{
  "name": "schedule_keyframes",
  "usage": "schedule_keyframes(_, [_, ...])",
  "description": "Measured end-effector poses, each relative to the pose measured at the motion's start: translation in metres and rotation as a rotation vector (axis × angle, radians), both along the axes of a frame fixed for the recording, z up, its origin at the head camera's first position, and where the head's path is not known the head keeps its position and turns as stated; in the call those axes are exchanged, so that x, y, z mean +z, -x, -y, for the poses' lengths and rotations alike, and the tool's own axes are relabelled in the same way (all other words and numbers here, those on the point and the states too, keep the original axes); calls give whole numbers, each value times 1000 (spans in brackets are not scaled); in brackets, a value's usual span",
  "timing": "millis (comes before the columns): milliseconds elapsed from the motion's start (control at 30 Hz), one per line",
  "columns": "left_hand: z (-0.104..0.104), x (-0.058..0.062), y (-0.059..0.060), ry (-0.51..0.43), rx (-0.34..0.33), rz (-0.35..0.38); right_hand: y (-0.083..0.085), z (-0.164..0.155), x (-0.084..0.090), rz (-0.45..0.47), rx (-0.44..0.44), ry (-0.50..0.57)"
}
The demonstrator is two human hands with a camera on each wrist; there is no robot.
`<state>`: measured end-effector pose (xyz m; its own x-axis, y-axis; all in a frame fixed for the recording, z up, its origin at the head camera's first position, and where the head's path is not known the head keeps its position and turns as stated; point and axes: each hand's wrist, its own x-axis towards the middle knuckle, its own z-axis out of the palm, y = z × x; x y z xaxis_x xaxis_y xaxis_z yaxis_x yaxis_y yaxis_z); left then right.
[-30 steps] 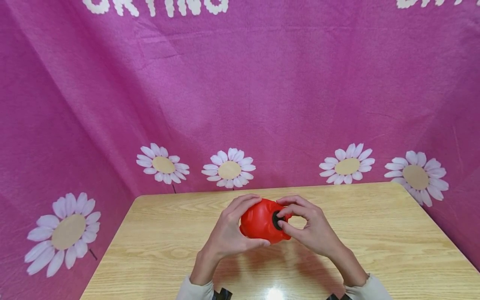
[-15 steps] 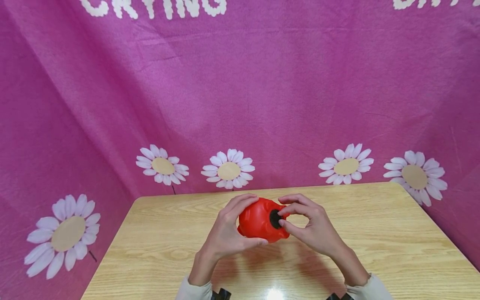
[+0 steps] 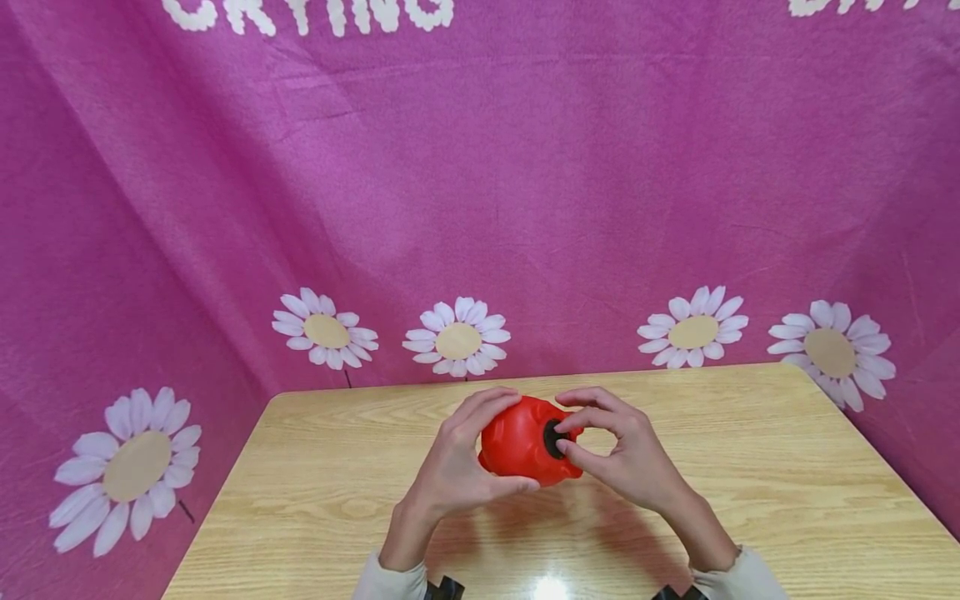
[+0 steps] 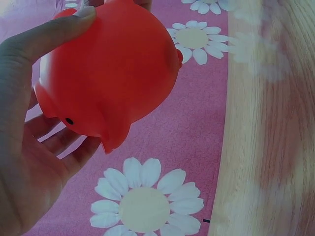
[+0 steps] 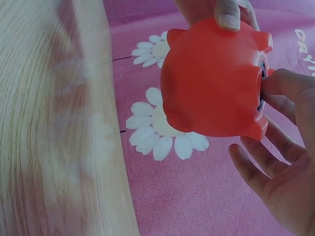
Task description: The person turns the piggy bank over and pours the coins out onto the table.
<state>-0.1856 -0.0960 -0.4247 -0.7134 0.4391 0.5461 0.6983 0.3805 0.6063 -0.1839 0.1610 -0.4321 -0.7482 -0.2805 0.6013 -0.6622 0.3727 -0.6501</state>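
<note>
A red plastic piggy bank (image 3: 521, 447) is held above the wooden table (image 3: 315, 492), its underside turned to the right. My left hand (image 3: 461, 462) grips its body, fingers over the top and thumb underneath; the left wrist view shows the piggy bank (image 4: 108, 69) resting in my left hand (image 4: 29, 147). My right hand (image 3: 618, 454) pinches the round black plug (image 3: 553, 438) in the bank's underside with thumb and forefinger. In the right wrist view the piggy bank (image 5: 214, 83) fills the upper right, and my right hand (image 5: 283, 147) has a fingertip at the plug's edge.
A pink cloth (image 3: 525, 183) printed with white daisies (image 3: 459, 337) hangs behind and along both sides of the table. White lettering runs along the cloth's top edge. Pale sleeves show at the bottom of the head view.
The piggy bank and both hands have shifted very slightly, dipping left and coming back. The grips are the same.
</note>
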Motion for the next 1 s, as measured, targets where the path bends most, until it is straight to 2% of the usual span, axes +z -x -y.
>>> schedule_keyframes(300, [-3,0,-1,19,-5,-6,0,0,-1,-11,-14,-23])
schedule_keyframes(1000, [-5,-2,-2,27,-1,-1,-1,6,-1,-61,20,-74])
